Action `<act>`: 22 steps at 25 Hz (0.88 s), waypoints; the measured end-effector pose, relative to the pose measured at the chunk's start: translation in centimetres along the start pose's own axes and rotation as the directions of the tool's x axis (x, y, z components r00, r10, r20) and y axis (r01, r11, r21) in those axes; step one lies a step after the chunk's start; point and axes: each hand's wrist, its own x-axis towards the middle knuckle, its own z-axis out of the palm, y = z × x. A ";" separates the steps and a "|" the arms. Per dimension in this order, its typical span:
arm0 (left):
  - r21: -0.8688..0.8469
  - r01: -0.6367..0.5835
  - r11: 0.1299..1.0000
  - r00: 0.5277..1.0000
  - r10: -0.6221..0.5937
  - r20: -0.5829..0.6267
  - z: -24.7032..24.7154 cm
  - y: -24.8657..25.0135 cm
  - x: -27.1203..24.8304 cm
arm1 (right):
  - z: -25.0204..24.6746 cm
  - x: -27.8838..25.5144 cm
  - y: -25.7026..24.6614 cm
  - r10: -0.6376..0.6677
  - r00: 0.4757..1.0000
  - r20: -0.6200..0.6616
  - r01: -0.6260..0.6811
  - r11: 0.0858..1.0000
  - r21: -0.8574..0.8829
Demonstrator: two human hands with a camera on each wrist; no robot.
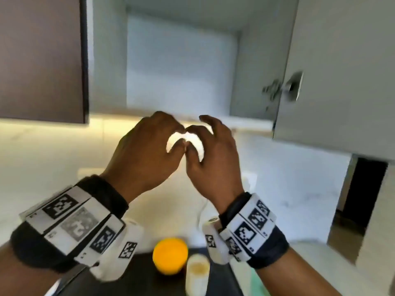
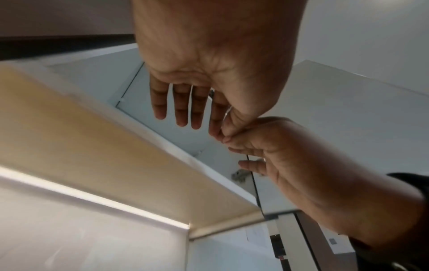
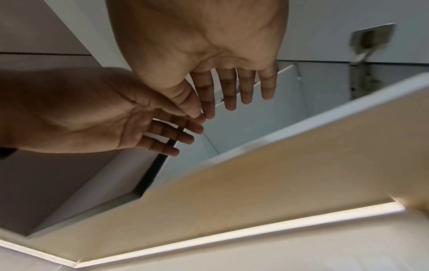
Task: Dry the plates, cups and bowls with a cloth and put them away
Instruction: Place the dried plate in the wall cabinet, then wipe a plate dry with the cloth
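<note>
Both my hands are raised in front of an open white upper cabinet, just below its bottom edge. My left hand and my right hand hold nothing; their fingers are relaxed, and the thumb and forefinger tips of the two hands touch. The left wrist view shows my left hand with straight fingers before the cabinet opening. My right hand looks the same in the right wrist view. Low down on a dark surface stand an orange bowl and a white cup. No cloth is in view.
The cabinet's white door hangs open on the right, with a metal hinge on it. A dark brown cabinet door is closed on the left. A light strip glows under the cabinet.
</note>
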 end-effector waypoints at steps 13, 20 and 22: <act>-0.031 0.788 0.615 0.416 -0.494 0.763 12.1 4.5 -41.6 | -3.9 -38.8 2.1 0.607 0.390 0.693 -0.606 0.735 -0.302; 0.144 0.924 0.353 0.109 -0.607 0.787 17.1 8.2 -43.5 | -4.2 -43.6 8.0 0.706 0.007 0.708 -0.658 0.536 -0.529; 0.096 0.971 0.220 0.078 -0.667 0.741 18.8 9.0 -42.8 | -3.6 -44.1 8.9 0.670 -0.076 0.739 -0.636 0.538 -0.553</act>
